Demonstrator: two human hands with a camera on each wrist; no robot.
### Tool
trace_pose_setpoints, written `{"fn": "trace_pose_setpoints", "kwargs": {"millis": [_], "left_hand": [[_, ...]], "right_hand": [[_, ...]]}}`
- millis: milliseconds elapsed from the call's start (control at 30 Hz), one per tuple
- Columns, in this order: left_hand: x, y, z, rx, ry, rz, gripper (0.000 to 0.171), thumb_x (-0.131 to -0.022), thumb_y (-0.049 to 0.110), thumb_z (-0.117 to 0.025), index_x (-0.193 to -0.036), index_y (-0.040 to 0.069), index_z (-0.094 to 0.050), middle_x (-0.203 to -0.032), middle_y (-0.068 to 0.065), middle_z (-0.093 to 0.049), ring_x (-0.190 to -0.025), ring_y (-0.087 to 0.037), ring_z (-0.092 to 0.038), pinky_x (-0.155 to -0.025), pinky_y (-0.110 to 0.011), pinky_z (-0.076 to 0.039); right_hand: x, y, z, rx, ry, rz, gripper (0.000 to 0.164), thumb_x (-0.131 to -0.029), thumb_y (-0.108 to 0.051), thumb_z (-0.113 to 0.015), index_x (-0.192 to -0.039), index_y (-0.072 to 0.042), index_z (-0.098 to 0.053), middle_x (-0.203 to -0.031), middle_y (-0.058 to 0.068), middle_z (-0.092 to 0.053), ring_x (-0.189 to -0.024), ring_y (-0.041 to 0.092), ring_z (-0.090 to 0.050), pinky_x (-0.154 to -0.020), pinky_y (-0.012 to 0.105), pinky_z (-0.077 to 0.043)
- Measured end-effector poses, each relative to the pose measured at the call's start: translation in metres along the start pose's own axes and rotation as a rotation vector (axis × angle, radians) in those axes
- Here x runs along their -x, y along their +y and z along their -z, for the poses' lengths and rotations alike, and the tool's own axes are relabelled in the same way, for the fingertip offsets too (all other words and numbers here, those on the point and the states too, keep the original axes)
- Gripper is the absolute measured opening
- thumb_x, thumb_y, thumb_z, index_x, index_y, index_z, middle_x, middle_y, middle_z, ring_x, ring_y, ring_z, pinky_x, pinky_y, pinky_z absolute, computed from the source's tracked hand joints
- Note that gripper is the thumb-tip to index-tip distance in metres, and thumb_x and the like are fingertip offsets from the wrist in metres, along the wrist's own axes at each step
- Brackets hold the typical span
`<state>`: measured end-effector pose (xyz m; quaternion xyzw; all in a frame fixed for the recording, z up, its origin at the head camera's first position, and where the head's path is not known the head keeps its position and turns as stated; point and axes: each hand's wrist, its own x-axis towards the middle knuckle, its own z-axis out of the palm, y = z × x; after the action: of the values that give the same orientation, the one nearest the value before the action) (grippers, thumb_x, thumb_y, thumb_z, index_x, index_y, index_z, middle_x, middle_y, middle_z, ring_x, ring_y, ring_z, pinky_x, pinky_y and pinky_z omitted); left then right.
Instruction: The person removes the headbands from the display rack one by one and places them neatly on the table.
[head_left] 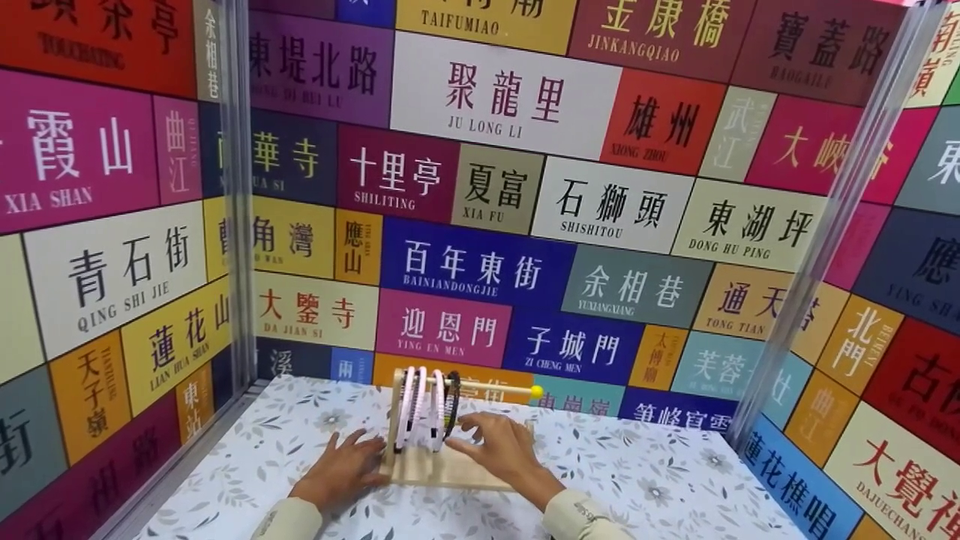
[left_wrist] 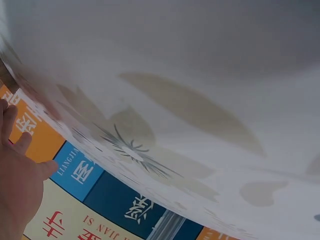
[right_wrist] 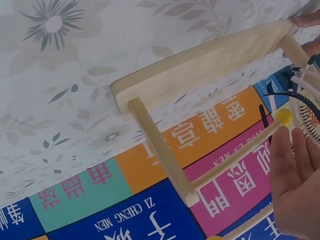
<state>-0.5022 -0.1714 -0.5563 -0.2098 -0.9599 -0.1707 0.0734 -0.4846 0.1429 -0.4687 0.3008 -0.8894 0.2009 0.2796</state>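
Observation:
A pale wooden stand [head_left: 457,466] rests on the table, with a horizontal rod [head_left: 495,385] tipped by a yellow ball [head_left: 537,391]. Several headbands hang near its left end: pale pink ones [head_left: 437,405] and, rightmost, a dark one [head_left: 451,405]. My left hand [head_left: 341,469] lies at the stand's left end, fingers spread, its thumb side against the base. Beside the dark headband is my right hand [head_left: 499,446], thumb and forefinger apart. In the right wrist view its extended fingers [right_wrist: 282,155] show near another yellow ball [right_wrist: 284,117]; contact with a headband is unclear.
A white tablecloth with grey leaves and flowers [head_left: 660,480] covers the table. Behind it stands a wall of coloured name panels [head_left: 480,255]. Clear upright strips [head_left: 238,187] mark the wall's corners at both sides.

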Motion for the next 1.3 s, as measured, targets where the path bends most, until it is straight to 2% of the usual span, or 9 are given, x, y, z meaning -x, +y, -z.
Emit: {"fn": "trace_pose_setpoints", "kwargs": {"millis": [267, 433, 600, 967, 1133, 1300], "left_hand": [[-0.006, -0.002, 0.002, 0.079, -0.078, 0.047, 0.057, -0.095, 0.055, -0.067, -0.141, 0.021, -0.064, -0.144, 0.000, -0.063, -0.150, -0.040, -0.035, -0.123, -0.073, -0.008], [-0.010, -0.002, 0.006, 0.089, -0.078, 0.049, 0.057, -0.096, 0.055, -0.067, -0.141, 0.021, -0.065, -0.144, -0.001, -0.063, -0.150, -0.040, -0.035, -0.124, -0.072, -0.008], [-0.012, -0.005, 0.006, 0.101, -0.113, 0.067, 0.055, -0.097, 0.054, -0.065, -0.140, 0.021, -0.066, -0.143, -0.001, -0.064, -0.150, -0.040, -0.036, -0.123, -0.072, -0.010], [-0.012, -0.005, 0.006, 0.084, -0.091, 0.018, 0.051, -0.094, 0.048, -0.072, -0.134, 0.016, -0.070, -0.136, -0.002, -0.069, -0.147, -0.043, -0.039, -0.121, -0.076, -0.013], [-0.011, -0.001, 0.007, 0.066, -0.080, 0.022, 0.050, -0.092, 0.047, -0.074, -0.132, 0.016, -0.072, -0.133, -0.001, -0.070, -0.145, -0.043, -0.041, -0.120, -0.077, -0.016], [-0.011, -0.001, 0.008, 0.052, -0.102, 0.040, 0.049, -0.093, 0.048, -0.074, -0.132, 0.018, -0.072, -0.134, 0.000, -0.070, -0.146, -0.042, -0.041, -0.121, -0.076, -0.014]], "right_hand": [[-0.006, -0.005, 0.001, 0.028, 0.002, -0.038, 0.041, -0.089, -0.058, -0.075, -0.104, -0.021, -0.082, -0.092, -0.008, -0.079, -0.070, -0.001, -0.067, -0.051, 0.014, -0.051], [-0.011, -0.007, 0.005, 0.018, 0.015, -0.050, 0.036, -0.090, -0.055, -0.075, -0.100, -0.021, -0.082, -0.089, -0.008, -0.079, -0.067, -0.002, -0.067, -0.049, 0.014, -0.050], [-0.013, -0.007, 0.003, 0.037, 0.025, -0.040, 0.033, -0.091, -0.053, -0.075, -0.097, -0.022, -0.083, -0.088, -0.009, -0.079, -0.062, -0.004, -0.064, -0.047, 0.012, -0.049], [-0.012, -0.009, -0.002, 0.036, 0.017, -0.050, 0.028, -0.091, -0.052, -0.076, -0.093, -0.025, -0.083, -0.085, -0.011, -0.078, -0.058, -0.007, -0.059, -0.047, 0.013, -0.048], [-0.012, -0.010, -0.004, 0.046, 0.012, -0.028, 0.023, -0.091, -0.049, -0.077, -0.089, -0.027, -0.082, -0.082, -0.014, -0.077, -0.058, -0.008, -0.058, -0.049, 0.015, -0.050], [-0.011, -0.011, -0.005, 0.022, -0.011, -0.047, 0.019, -0.092, -0.045, -0.078, -0.088, -0.026, -0.082, -0.081, -0.015, -0.077, -0.057, -0.008, -0.056, -0.049, 0.015, -0.049]]}}
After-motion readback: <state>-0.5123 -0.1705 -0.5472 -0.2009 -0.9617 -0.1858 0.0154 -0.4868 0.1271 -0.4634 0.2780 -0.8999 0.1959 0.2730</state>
